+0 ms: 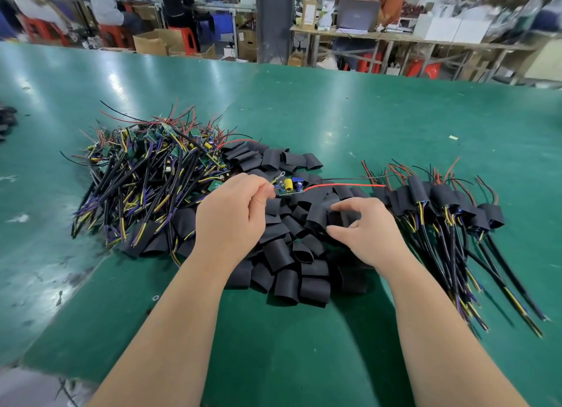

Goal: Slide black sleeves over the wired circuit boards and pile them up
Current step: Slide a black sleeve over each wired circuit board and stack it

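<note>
The left hand (234,212) pinches the cable end of 1 wired circuit board (290,187) between thumb and fingertips, holding it just above the heap of loose black sleeves (292,254) in the middle of the green table (365,117); its red wire (343,185) and a black one trail off to the right toward the finished pile (441,206). The right hand (369,230) hovers low over the sleeves with thumb and fingers loosely spread, curling toward 1 sleeve but, as far as I can tell, not yet closed on any. The unsleeved boards (146,169) lie tangled to the left. Several things could go wrong from here. The sleeves overlap closely, so a pinch could lift 2 at once or grab a flattened one whose mouth will not open easily. The board carries upright parts, a yellow and a blue one among them, and these may catch on the sleeve's rim and stall the slide, or bend if it is forced. The 2 long leads have to enter the sleeve first; being thin and springy, 1 could miss the opening and fold back outside it. They also reach close to the finished pile, so a quick pull might snag a wire there and drag pieces out of place. The left grip is only on thin wire, so the board may swing or twist as the sleeve pushes against it.
</note>
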A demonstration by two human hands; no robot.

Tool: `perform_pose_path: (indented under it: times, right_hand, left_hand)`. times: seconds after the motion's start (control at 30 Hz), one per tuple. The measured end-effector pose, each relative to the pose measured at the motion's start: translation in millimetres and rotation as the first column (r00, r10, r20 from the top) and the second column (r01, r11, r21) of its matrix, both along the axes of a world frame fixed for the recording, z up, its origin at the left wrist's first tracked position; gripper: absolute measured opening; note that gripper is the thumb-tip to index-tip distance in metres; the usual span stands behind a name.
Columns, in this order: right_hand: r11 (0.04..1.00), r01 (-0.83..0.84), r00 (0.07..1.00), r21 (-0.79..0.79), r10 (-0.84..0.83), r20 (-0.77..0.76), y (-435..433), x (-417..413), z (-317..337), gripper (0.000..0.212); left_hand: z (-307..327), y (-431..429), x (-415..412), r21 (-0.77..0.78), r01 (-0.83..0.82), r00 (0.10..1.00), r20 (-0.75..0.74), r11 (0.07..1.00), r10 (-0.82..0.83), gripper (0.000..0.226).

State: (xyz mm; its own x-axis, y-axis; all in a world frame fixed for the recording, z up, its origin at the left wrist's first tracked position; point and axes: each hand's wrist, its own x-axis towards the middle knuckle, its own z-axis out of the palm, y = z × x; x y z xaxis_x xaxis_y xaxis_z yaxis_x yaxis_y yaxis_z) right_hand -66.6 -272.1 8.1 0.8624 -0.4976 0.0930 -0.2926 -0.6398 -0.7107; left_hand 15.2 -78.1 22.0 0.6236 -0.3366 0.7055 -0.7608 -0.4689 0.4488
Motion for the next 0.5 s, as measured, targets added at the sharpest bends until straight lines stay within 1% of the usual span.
perform_pose_path:
  times: [0.07, 0.17, 0.33, 0.37, 0.43, 0.5]
  right_hand:
    - [0.998, -0.003, 1.000, -0.067, 0.001, -0.017, 1, -2, 0, 0.032]
    - [0.994, -0.002, 1.000, -0.113, 0.001, -0.011, 3, -4, 2, 0.032]
    - [0.991, 0.004, 1.000, -0.131, -0.002, 0.019, 2, -8, 5, 0.048]
    - [0.991, 0.005, 0.999, -0.134, 0.000, 0.043, 2, -8, 6, 0.048]
    - [0.994, 0.056, 0.988, -0.097, -0.041, 0.146, 1, -7, 7, 0.046]
    - [0.986, 0.165, 0.950, 0.009, -0.162, 0.268, -5, -6, 10, 0.042]
  left_hand:
    - [0, 0, 1, -0.002, 0.005, 1.000, 0.004, 1.000, -0.005, 0.021]
    - [-1, 0, 1, -0.005, 0.006, 1.000, 0.004, 1.000, -0.006, 0.022]
    - [-1, 0, 0, -0.026, -0.003, 1.000, 0.015, 1.000, 0.003, 0.021]
    - [-1, 0, 0, -0.031, -0.004, 1.000, 0.016, 1.000, 0.004, 0.021]
    - [-1, 1, 1, -0.040, -0.004, 1.000, 0.015, 0.999, 0.005, 0.021]
    - [-1, 1, 2, -0.052, -0.002, 1.000, 0.008, 0.999, 0.002, 0.022]
